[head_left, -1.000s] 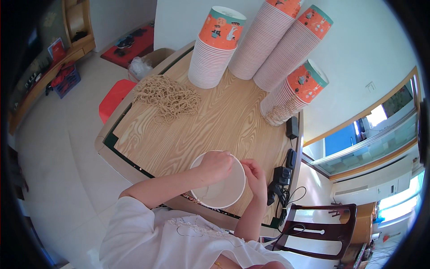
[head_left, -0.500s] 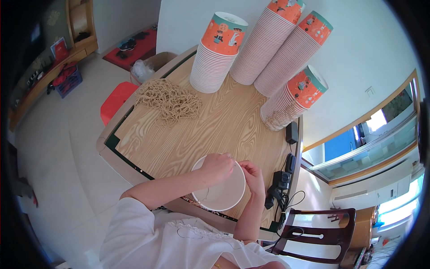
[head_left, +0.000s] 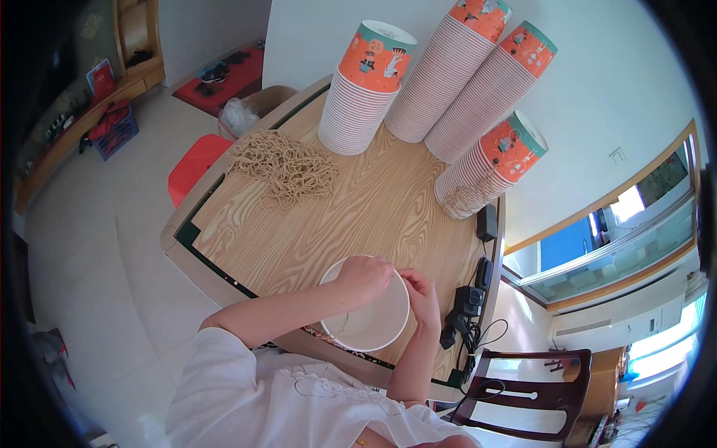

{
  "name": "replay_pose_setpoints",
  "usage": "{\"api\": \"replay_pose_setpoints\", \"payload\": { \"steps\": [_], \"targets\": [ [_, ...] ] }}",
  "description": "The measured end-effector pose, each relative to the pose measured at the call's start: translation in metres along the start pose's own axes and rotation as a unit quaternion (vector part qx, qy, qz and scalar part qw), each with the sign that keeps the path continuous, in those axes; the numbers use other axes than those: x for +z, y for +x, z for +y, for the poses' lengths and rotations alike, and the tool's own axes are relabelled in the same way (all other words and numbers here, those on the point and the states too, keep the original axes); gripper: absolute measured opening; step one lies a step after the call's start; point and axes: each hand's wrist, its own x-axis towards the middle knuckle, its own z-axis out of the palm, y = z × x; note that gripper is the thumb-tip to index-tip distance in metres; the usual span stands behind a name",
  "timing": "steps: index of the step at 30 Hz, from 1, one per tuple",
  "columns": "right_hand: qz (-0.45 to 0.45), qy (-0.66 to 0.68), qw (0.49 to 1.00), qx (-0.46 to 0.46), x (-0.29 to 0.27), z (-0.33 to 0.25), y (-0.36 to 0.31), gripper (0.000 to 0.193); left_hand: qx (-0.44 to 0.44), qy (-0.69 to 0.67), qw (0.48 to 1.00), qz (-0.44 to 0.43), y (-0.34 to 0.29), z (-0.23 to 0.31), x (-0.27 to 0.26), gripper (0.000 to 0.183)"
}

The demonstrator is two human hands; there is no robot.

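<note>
A white paper tub (head_left: 373, 328) stands mouth up at the table's near edge, tilted slightly toward me. My left hand (head_left: 364, 281) reaches over its mouth, with the fingers closed in a pinch at the far right part of the rim. What the fingertips hold is hidden. A thin tan string (head_left: 344, 322) hangs inside the tub, below my left wrist. My right hand (head_left: 423, 297) grips the right side of the rim, its thumb and fingers close to the left fingertips. Farther off lies a loose heap of tan string (head_left: 287, 170).
Tall stacks of nested paper tubs (head_left: 351, 112), orange and green, line the table's (head_left: 358, 216) far side. String also lies against the shortest stack (head_left: 467, 194). Black adapters and cables (head_left: 469, 302) run along the right edge. A dark wooden chair (head_left: 534, 388) stands at right, a red stool (head_left: 196, 170) at left.
Both hands and the tub stay almost in place. The view has shifted very slightly. At the far left edge, a grey and red thing near the floor shows more than before.
</note>
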Motion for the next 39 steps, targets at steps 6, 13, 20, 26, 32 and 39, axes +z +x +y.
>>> {"api": "replay_pose_setpoints", "payload": {
  "steps": [6, 13, 20, 26, 32, 39],
  "targets": [
    [0.008, -0.032, 0.999, -0.007, -0.002, 0.007, 0.002, 0.008, 0.009, -0.021, 1.0, -0.012, 0.001, 0.003, -0.004, 0.013],
    [0.075, -0.005, 0.997, -0.031, -0.004, 0.003, 0.0, 0.007, 0.044, -0.072, 0.992, 0.097, 0.004, 0.007, -0.021, 0.015],
    [0.097, 0.001, 0.994, -0.054, -0.004, 0.003, 0.006, 0.006, 0.021, -0.16, 0.986, 0.033, 0.026, -0.015, -0.026, 0.006],
    [0.08, -0.028, 0.996, -0.04, 0.0, -0.008, 0.001, 0.006, 0.001, -0.245, 0.968, -0.056, 0.015, -0.018, -0.02, 0.009],
    [0.051, -0.016, 0.998, -0.013, -0.001, -0.007, 0.001, 0.005, -0.036, -0.434, 0.894, -0.105, 0.008, -0.032, 0.006, 0.006],
    [0.034, 0.002, 0.999, -0.006, 0.004, 0.003, 0.004, 0.003, 0.049, -0.564, 0.819, -0.094, 0.006, -0.041, 0.03, 0.005]
  ]
}}
